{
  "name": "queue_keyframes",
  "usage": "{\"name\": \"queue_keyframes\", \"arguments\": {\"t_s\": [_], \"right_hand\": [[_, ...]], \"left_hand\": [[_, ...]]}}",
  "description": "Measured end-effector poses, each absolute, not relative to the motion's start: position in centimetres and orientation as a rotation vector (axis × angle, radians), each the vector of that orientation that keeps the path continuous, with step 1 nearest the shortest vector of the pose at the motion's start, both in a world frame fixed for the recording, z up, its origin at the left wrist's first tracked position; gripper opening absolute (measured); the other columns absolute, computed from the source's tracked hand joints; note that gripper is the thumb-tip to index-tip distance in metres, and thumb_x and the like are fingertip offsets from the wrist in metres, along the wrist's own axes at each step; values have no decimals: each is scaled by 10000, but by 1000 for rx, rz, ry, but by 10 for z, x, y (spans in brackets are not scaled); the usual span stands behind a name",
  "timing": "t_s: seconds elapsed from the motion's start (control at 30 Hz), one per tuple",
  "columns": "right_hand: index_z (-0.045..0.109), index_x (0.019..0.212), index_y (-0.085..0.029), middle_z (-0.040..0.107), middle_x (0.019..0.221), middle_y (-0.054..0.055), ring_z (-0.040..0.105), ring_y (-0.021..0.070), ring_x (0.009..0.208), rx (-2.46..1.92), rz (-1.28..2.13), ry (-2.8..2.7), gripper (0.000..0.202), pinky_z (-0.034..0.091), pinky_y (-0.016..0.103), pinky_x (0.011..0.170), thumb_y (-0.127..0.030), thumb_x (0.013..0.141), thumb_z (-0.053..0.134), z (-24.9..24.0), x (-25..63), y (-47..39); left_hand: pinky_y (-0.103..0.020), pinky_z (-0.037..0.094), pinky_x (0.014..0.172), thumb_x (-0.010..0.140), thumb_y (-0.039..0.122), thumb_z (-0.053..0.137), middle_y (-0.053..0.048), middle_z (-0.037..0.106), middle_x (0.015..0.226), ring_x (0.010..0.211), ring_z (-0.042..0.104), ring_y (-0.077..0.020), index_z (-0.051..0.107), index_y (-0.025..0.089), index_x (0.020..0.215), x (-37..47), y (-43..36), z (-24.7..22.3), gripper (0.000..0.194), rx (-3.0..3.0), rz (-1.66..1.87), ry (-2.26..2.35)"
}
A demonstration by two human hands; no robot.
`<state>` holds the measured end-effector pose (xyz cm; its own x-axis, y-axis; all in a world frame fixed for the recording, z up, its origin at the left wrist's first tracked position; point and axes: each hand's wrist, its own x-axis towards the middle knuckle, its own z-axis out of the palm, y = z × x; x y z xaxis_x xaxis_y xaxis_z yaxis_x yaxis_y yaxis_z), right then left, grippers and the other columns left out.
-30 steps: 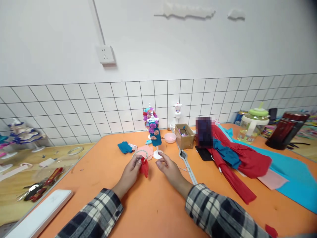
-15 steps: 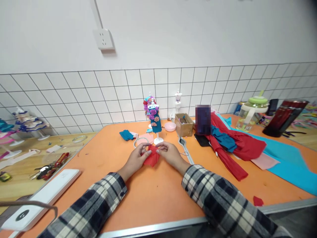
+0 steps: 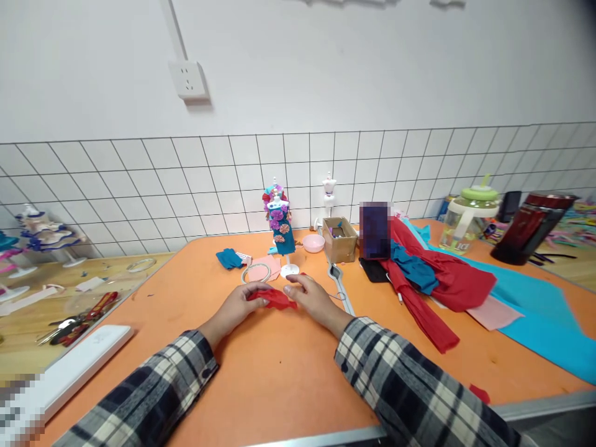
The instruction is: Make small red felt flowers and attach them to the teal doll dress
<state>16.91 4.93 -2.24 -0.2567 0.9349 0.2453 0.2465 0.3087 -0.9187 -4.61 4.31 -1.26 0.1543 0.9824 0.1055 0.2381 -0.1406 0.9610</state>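
Observation:
A small piece of thin red fabric [image 3: 277, 299] is stretched low over the table between my hands. My left hand [image 3: 235, 309] pinches its left end between thumb and fingers. At the other end, my right hand [image 3: 319, 303] has thumb and fingers bent around the fabric's edge; a red sliver shows behind the index finger, and the exact grip is partly hidden. Just beyond stands a mini dress form [image 3: 282, 233] in a teal dress with purple and pink flowers. Left of its base lie a hoop [image 3: 256, 274] and pink fabric [image 3: 272, 266].
A pink bowl [image 3: 313, 243], a cardboard box [image 3: 339, 241] and a phone [image 3: 375, 230] stand behind. Red cloth [image 3: 459, 279] and blue cloth [image 3: 540, 310] spread rightward, near a jug [image 3: 470, 223] and a dark red flask [image 3: 533, 230]. A white power bank-like block [image 3: 88, 360] lies left.
The red fabric has gone from hanging open between my fingertips to a flatter, wider strip. My hands have moved slightly apart, and the view has shifted a little to the right.

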Motion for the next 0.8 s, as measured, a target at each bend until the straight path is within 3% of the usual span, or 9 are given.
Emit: {"name": "queue_keyframes", "arguments": {"t_s": [0.07,0.17,0.23,0.37,0.5,0.57,0.67,0.8], "right_hand": [[654,1133,-170,679,1066,98,625,201,900,-1046,1075,-1746,457,468,323,805,-473,792,642,-25,166,47],[679,823,-158,655,746,30,591,166,693,-1016,1163,-1744,261,444,281,663,-404,738,684,-29,160,46],[610,705,-159,601,663,5,555,150,636,-997,1181,-1718,215,423,269,625,-366,730,662,-31,158,47],[508,828,-184,607,747,9,574,155,674,-893,1252,-1511,235,446,270,635,-417,809,530,-33,156,53],[474,874,-205,571,711,-10,540,147,610,-923,1152,-1472,258,413,251,564,-462,858,489,-35,153,48],[481,897,-207,589,750,1,558,152,636,-919,1094,-1516,251,416,248,566,-457,885,465,-34,152,42],[495,949,-209,616,735,6,579,159,617,-938,1067,-1558,246,419,249,546,-446,905,448,-28,152,35],[515,921,-224,601,633,-17,551,153,537,-1055,938,-1594,207,382,239,494,-426,902,477,-20,158,34]], "left_hand": [[-347,486,862,606,226,775,-72,736,979,937,653,-259,733,176,918,-45,42,-13,318,1588,1011,1169],[-343,497,829,619,211,781,-85,729,1024,943,654,-262,709,173,1032,-44,39,-14,421,1576,971,1137],[-323,501,791,628,228,798,-90,719,1041,904,657,-244,689,162,1057,-44,37,-13,448,1542,965,1114],[-331,495,828,673,376,808,-104,712,1065,935,656,-243,632,163,1168,-46,42,-14,567,1415,970,885],[-331,497,799,695,581,739,-123,735,960,853,665,-243,707,115,1016,-41,48,-17,567,1362,866,843],[-335,500,788,700,562,747,-125,743,902,813,671,-241,718,100,963,-35,44,-17,533,1329,830,874],[-356,495,867,711,401,795,-117,734,1032,919,677,-251,678,139,1088,-22,32,-15,473,1199,960,827],[-345,513,842,726,388,781,-101,730,1077,918,692,-248,647,186,1137,-11,21,-13,478,1068,1110,774]]}}
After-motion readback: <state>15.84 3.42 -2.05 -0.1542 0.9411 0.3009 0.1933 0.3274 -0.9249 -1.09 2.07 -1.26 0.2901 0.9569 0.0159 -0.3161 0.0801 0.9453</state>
